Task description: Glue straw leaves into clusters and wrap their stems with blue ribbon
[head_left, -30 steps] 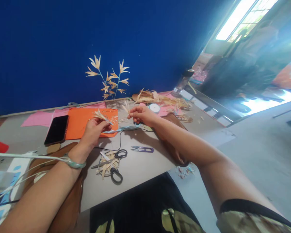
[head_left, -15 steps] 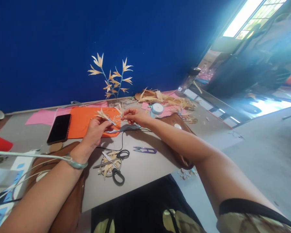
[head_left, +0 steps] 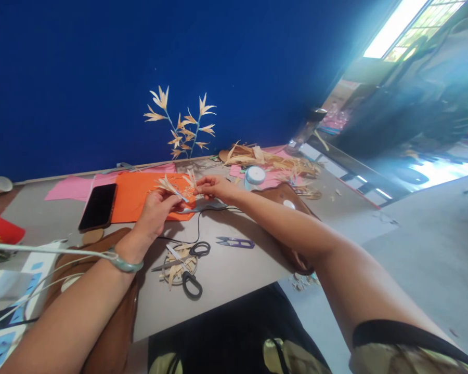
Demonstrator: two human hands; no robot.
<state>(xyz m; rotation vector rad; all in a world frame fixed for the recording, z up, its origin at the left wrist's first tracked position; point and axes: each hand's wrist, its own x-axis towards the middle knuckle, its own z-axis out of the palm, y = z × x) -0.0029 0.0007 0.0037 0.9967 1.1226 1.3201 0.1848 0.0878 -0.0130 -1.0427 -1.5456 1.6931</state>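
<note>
My left hand (head_left: 158, 210) is closed on a pale dried-husk flower (head_left: 166, 184) whose short stem has a light-blue wrap. Just to its right, my right hand (head_left: 214, 189) pinches a second pale husk flower (head_left: 190, 179) between thumb and fingers. Both hands are over an orange sheet (head_left: 130, 200) sprinkled with small pale bits. Behind them, branches of similar husk flowers (head_left: 187, 131) on blue-wrapped stems stand upright against the blue wall. Black-handled scissors (head_left: 191, 283) lie open on a round dish of husk pieces (head_left: 171, 271), and purple thread snips (head_left: 236, 242) rest nearby.
A black phone (head_left: 97, 206) lies left of the orange sheet. A roll of pale-blue tape (head_left: 254, 176) and a heap of dried husks (head_left: 269, 158) are at the back right. Brown trays lie under both forearms. A white cable (head_left: 54, 249) crosses the left side.
The whole scene has shifted slightly right in the view. The right hand with its flower has come a touch closer to the left hand's flower; both keep their hold.
</note>
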